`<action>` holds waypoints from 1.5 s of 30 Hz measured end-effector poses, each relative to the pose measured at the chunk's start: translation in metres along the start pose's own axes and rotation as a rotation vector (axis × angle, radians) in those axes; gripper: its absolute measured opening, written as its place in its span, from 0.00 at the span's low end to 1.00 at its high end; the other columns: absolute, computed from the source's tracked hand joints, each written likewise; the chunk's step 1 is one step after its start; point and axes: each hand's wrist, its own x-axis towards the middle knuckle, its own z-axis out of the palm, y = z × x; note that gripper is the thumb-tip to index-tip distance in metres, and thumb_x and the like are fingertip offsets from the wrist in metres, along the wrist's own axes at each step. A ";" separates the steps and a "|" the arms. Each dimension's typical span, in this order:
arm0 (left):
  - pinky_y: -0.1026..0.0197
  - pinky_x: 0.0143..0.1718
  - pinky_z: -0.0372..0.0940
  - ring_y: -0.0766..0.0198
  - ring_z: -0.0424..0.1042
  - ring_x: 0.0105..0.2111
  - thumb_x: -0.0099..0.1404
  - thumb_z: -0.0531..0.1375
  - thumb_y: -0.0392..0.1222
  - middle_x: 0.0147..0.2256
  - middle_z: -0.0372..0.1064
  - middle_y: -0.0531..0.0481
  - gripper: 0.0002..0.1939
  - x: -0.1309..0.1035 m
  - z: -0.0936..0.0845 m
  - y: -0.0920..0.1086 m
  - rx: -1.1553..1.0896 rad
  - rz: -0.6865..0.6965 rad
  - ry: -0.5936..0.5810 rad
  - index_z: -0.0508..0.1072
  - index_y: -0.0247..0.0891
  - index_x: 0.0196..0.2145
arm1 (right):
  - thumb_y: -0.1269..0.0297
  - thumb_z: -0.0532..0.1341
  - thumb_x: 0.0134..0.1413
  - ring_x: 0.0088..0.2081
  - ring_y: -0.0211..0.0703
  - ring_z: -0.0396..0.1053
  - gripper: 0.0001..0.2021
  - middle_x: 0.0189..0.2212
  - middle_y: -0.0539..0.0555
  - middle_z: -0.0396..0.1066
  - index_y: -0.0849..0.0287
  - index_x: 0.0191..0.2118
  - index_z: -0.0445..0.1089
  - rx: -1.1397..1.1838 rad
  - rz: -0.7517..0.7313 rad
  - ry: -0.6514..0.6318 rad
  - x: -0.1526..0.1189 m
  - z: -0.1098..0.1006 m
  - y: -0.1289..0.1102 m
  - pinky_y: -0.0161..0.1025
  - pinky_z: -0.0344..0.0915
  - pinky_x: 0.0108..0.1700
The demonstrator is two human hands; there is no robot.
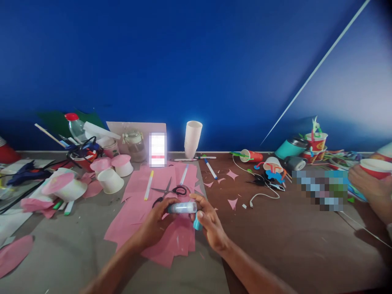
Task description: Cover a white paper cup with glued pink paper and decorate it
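Observation:
My left hand (156, 224) is closed around the teal end of a clear-bodied glue stick (183, 208), which lies sideways above the pink paper. In my right hand (212, 226), between thumb and fingers, is its teal cap (197, 221). The right index fingertip is close to the glue stick's right end; whether it touches cannot be told. Just behind the hands lie black-handled scissors (167, 190) on the pink paper sheets (165, 249). A yellow-capped marker (149, 185) rests to their left.
White cups (110, 181) with pink paper tops stand at the left. A stack of white cups (192, 139) is by the blue wall. Pink scraps (232, 175), a white cable (263, 197) and a teal bottle (290, 148) lie to the right. Another person's hand (372, 190) holds a red cup (376, 168).

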 end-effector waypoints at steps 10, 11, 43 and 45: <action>0.55 0.53 0.65 0.53 0.68 0.51 0.67 0.64 0.55 0.51 0.70 0.43 0.20 0.000 -0.012 -0.008 -0.225 -0.005 -0.069 0.73 0.42 0.51 | 0.69 0.72 0.38 0.34 0.39 0.66 0.15 0.31 0.47 0.71 0.54 0.37 0.75 0.301 0.094 0.048 0.015 -0.015 -0.016 0.35 0.63 0.39; 0.55 0.52 0.65 0.54 0.69 0.49 0.67 0.64 0.55 0.50 0.70 0.44 0.20 0.000 -0.011 -0.008 -0.233 -0.008 -0.081 0.73 0.42 0.51 | 0.67 0.74 0.39 0.35 0.39 0.68 0.16 0.32 0.48 0.72 0.54 0.38 0.75 0.311 0.090 0.041 0.015 -0.015 -0.017 0.36 0.64 0.41; 0.58 0.43 0.68 0.58 0.72 0.39 0.65 0.64 0.54 0.41 0.73 0.45 0.23 0.000 -0.010 -0.016 -0.185 -0.101 -0.045 0.72 0.39 0.52 | 0.60 0.79 0.37 0.33 0.40 0.73 0.19 0.28 0.45 0.73 0.53 0.30 0.69 0.318 0.050 0.241 0.019 -0.021 -0.011 0.38 0.69 0.40; 0.58 0.42 0.68 0.58 0.72 0.39 0.65 0.64 0.53 0.42 0.74 0.45 0.22 0.000 -0.011 -0.016 -0.150 -0.087 -0.029 0.72 0.39 0.53 | 0.59 0.79 0.38 0.35 0.41 0.74 0.18 0.29 0.45 0.73 0.53 0.31 0.71 0.327 0.071 0.207 0.018 -0.020 -0.010 0.40 0.70 0.43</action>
